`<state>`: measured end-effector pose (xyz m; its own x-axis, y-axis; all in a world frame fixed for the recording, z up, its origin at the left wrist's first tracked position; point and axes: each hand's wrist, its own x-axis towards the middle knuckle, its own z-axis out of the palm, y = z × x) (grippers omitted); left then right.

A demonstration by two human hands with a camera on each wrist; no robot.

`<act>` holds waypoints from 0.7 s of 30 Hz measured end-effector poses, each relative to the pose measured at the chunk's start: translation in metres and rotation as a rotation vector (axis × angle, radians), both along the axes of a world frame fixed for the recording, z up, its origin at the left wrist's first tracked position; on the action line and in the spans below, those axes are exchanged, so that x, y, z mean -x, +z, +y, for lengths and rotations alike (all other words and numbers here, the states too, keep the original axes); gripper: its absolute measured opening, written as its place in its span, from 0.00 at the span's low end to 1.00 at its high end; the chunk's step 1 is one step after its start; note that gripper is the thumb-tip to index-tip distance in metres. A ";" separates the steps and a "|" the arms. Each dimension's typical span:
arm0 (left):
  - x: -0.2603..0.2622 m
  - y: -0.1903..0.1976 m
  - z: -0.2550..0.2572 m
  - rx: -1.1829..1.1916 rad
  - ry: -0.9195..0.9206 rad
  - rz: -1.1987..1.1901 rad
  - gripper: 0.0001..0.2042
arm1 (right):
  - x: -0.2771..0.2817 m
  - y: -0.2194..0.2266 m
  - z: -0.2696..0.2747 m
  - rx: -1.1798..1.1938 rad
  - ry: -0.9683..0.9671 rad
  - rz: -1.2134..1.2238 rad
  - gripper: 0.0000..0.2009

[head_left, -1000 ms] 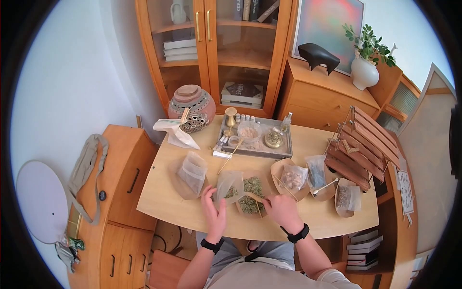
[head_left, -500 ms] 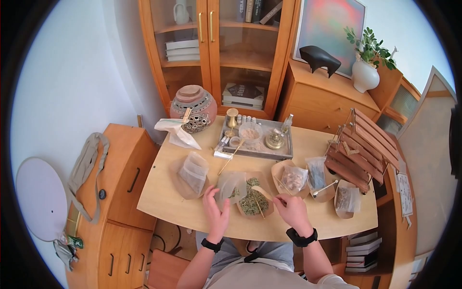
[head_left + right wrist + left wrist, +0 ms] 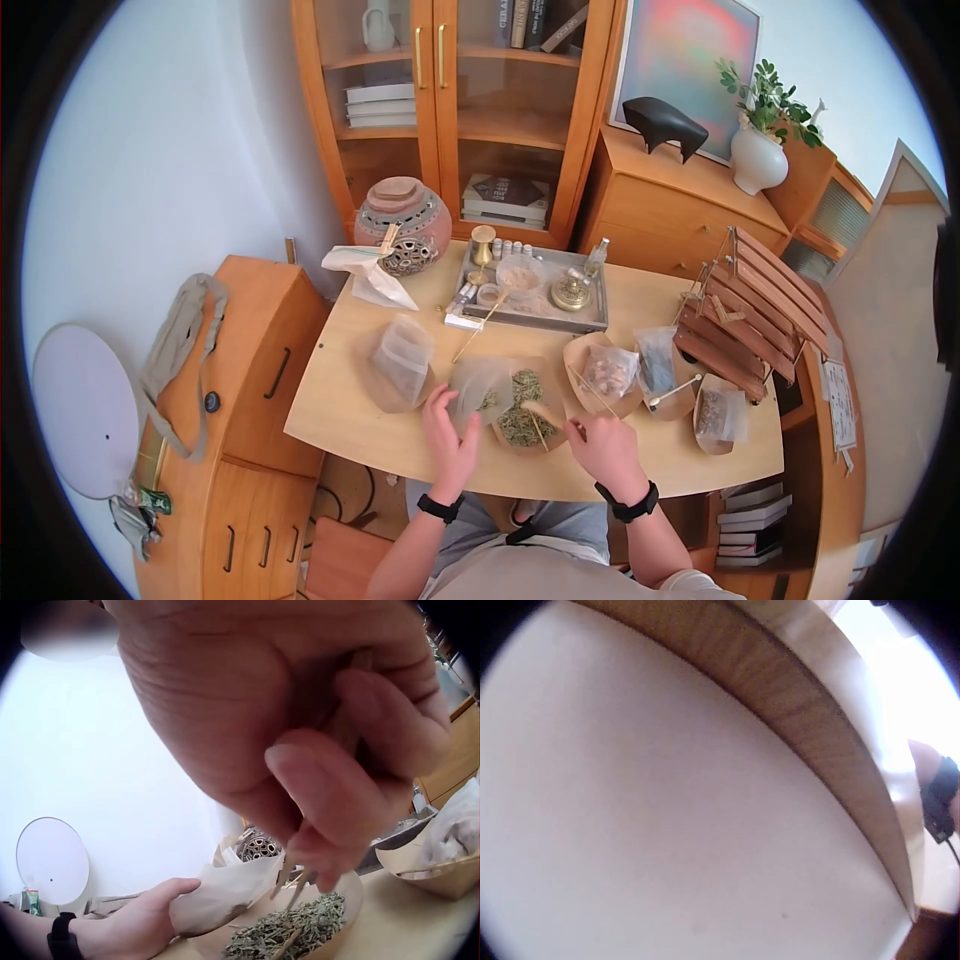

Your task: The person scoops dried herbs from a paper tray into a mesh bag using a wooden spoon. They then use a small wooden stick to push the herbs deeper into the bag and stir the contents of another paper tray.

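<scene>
My left hand (image 3: 450,440) holds a translucent paper bag (image 3: 477,382), its mouth turned toward the right; a little dried herb shows inside. The right wrist view shows the thumb along the edge of this bag (image 3: 225,900). Beside it, a paper tray (image 3: 556,375) holds a heap of green dried herbs (image 3: 520,425), with a thin stick (image 3: 538,430) lying on them. My right hand (image 3: 607,455) pinches pale wooden tweezers (image 3: 542,411) above the herbs. In the right wrist view, two slim tips (image 3: 301,887) point down at the heap, slightly apart.
Another bag on a tray (image 3: 398,360) lies left. Right stand trays with a pinkish bag (image 3: 610,370), a grey bag (image 3: 658,360) and a brown-filled bag (image 3: 722,412). Behind are a grey tray (image 3: 590,322) of small vessels, a clay pot (image 3: 402,215) and a folded wooden rack (image 3: 740,310).
My right hand has drawn back to the right, bringing the tweezers from the bag's mouth to above the herb tray. The left hand and the bag have stayed nearly still.
</scene>
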<state>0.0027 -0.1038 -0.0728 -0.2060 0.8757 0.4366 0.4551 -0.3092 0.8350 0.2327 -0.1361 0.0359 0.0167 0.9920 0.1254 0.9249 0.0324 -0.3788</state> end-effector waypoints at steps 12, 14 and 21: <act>0.003 0.004 -0.001 -0.021 0.006 0.026 0.22 | 0.021 -0.027 0.016 0.105 -0.021 0.021 0.17; 0.002 0.004 -0.002 -0.018 0.006 0.025 0.22 | 0.023 -0.030 0.019 0.095 -0.020 0.012 0.16; 0.001 0.002 -0.001 -0.006 0.000 0.020 0.22 | -0.002 -0.023 0.010 -0.032 -0.059 0.122 0.15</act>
